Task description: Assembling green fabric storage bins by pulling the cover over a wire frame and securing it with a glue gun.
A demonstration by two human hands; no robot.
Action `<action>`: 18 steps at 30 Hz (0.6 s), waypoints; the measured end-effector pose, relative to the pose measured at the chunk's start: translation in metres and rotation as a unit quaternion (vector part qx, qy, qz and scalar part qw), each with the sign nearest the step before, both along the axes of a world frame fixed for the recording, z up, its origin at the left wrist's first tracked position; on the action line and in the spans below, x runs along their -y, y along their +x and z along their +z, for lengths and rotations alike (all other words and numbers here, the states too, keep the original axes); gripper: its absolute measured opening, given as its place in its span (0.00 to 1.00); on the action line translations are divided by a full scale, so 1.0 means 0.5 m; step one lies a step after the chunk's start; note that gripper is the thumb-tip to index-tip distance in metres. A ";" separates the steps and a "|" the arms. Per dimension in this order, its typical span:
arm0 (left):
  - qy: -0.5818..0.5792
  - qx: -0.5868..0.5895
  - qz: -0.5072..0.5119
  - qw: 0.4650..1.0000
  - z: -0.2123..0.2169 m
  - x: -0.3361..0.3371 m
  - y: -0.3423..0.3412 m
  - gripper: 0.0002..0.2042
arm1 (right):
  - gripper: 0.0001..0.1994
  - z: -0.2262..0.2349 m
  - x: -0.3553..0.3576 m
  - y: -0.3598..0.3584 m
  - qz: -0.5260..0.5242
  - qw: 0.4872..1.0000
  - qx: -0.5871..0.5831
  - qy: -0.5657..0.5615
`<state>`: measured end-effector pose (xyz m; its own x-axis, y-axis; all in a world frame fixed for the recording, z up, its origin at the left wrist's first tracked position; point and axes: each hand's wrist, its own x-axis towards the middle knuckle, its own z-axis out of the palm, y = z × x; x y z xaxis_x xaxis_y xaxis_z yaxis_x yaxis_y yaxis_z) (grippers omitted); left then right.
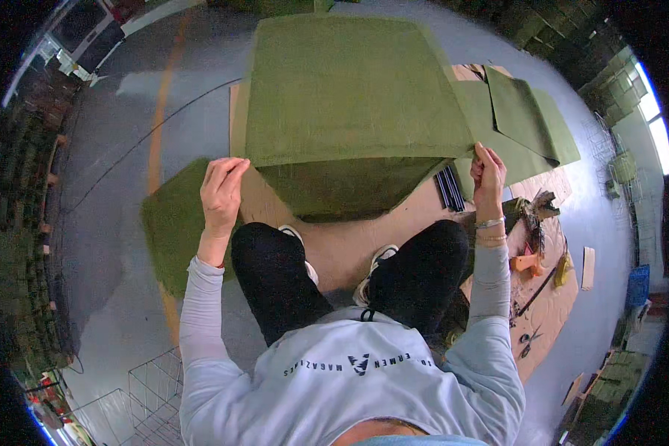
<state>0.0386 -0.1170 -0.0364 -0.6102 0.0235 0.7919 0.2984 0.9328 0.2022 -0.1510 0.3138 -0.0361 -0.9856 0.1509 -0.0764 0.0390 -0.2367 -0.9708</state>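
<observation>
Felt panel: large olive-green felt panel [349, 89] is lying flat over the cardboard sheet [334, 245] on the grey floor [111, 223], spreading away from the person's knees toward the far edge of the cardboard.
Fold line: near edge of the top layer is running left to right between both hands; a darker lower flap [342, 189] is showing beneath it, tapering toward the knees.
Long axis: held edge is lying crosswise to the person, roughly parallel to the near edge of the cardboard.
Left hand [221, 186]: fingers are pressing together, pinching the panel's near left corner, close to the cardboard's left edge.
Right hand [487, 175]: fingers are closing on the near right corner, thumb and fingertips clamping the felt; bracelets are sitting on the wrist.
Direction from fingers: bulk of the panel is lying ahead of both hands, away from the body.
Nearer hand: both are gripping it, neither nearer, one at each end of the edge.
Surroundings: a second green piece [172, 223] is lying by the left forearm; smaller cut pieces [528, 119] are lying beyond the right hand; scissors [529, 340] and orange tools [526, 262] are resting on the cardboard's right side.
</observation>
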 end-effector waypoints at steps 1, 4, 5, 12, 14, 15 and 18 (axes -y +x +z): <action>-0.013 -0.004 0.000 1.000 0.001 -0.003 -0.005 0.15 | 0.10 0.000 -0.005 -0.002 0.000 1.000 -0.007 -0.001; -0.034 -0.014 -0.009 0.999 0.001 -0.008 -0.013 0.16 | 0.09 -0.001 -0.024 -0.003 0.003 1.000 -0.019 0.005; -0.042 -0.019 -0.011 0.999 0.000 -0.010 -0.014 0.16 | 0.09 -0.001 -0.025 -0.003 -0.007 1.000 -0.020 0.010; -0.060 -0.020 -0.007 0.998 -0.012 0.001 0.003 0.15 | 0.07 -0.025 -0.019 -0.012 0.010 1.000 -0.021 -0.008; -0.075 -0.002 0.007 0.997 -0.013 -0.001 -0.002 0.13 | 0.07 -0.017 -0.021 -0.008 0.019 0.999 -0.035 -0.021; -0.074 -0.006 0.002 0.997 -0.011 -0.001 -0.001 0.13 | 0.07 -0.015 -0.016 -0.004 0.013 0.999 -0.025 -0.020; -0.073 -0.010 -0.015 0.997 -0.004 -0.004 -0.004 0.14 | 0.08 -0.013 -0.010 -0.001 -0.006 1.000 -0.014 -0.011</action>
<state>0.0367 -0.1152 -0.0385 -0.5911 0.1580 0.7910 0.3292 0.9425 0.0577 -0.1513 0.3190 -0.0426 -0.9854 0.1622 -0.0527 0.0090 -0.2589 -0.9659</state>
